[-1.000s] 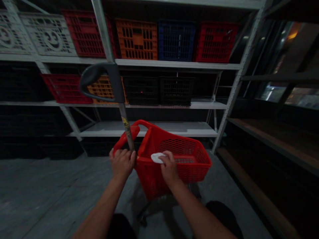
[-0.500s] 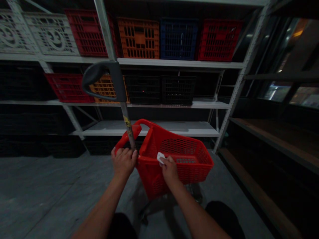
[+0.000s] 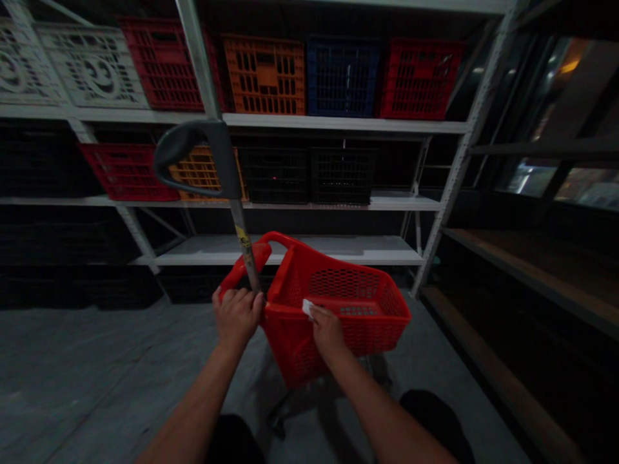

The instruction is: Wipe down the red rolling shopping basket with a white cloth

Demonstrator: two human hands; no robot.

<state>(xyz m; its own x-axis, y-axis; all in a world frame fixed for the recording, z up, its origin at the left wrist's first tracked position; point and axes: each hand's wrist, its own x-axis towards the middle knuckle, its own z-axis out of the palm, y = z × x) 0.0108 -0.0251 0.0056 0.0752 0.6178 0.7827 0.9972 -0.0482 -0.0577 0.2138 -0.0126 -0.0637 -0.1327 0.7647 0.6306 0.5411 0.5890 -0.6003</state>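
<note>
A red plastic shopping cart (image 3: 358, 332) stands on the floor in front of me, its basket pointing right. My left hand (image 3: 238, 314) is closed around the near end of the cart's red handle, at the foot of an upright metal pole (image 3: 245, 243). That pole carries a dark grey loop grip (image 3: 225, 158). Pinched in my right hand (image 3: 329, 330) is a small white cloth or tissue (image 3: 307, 309), which lies against the near rim of the basket. The basket holds nothing that I can see.
White metal shelving (image 3: 300, 258) runs behind the cart. On it sit an orange crate (image 3: 264, 74), a blue crate (image 3: 342, 76), a red crate (image 3: 422, 78), white crates and black crates. Dark shelves with a wooden edge (image 3: 527, 274) stand at the right. Grey concrete floor (image 3: 97, 361) spreads at the left.
My right hand has shifted slightly with the white cloth along the basket's near rim. My left hand keeps its hold on the handle. The whole view has drifted a little.
</note>
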